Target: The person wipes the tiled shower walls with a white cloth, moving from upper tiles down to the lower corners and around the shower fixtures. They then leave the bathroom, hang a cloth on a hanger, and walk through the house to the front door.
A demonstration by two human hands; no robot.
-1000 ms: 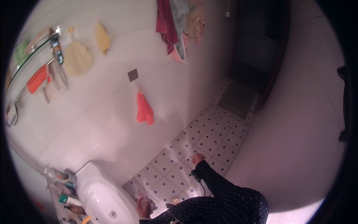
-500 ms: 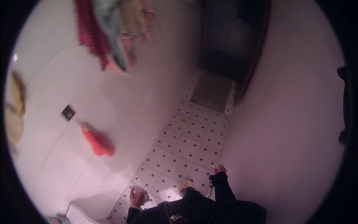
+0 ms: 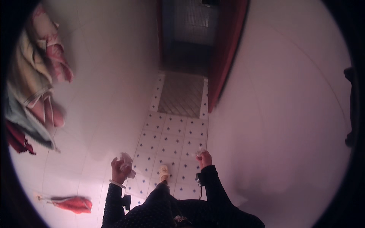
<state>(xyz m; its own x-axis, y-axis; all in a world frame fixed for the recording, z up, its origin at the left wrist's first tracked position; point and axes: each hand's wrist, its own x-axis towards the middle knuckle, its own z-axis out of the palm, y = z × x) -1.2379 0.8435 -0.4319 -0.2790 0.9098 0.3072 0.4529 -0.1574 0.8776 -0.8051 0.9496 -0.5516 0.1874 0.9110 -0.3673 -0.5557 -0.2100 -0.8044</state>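
My left hand [image 3: 119, 171] is closed around a crumpled whitish wad [image 3: 127, 167], with part of it sticking out past the fingers. Whether it is cloth, tissue or plastic I cannot tell. A pale bangle [image 3: 117, 184] circles that wrist. To the right, my right hand [image 3: 205, 159] is closed with a small whitish piece [image 3: 200, 151] showing at its fingertips; its kind is too blurred to tell. Both hands are held apart in front of me above the tiled floor. One foot in a light slipper [image 3: 163, 171] shows between them.
A narrow tiled floor [image 3: 152, 136] runs forward to a ribbed mat [image 3: 180, 95] at a doorway. The red-framed door [image 3: 227, 57] stands open on the right. Several towels [image 3: 28, 79] hang on the left wall, with a red cloth [image 3: 76, 204] lower down. A plain wall [image 3: 281, 114] lines the right.
My view has swung to the right toward the doorway, so the towels and red cloth sit farther left. My foot has stepped forward, and both hands are raised higher in view, still holding their pieces.
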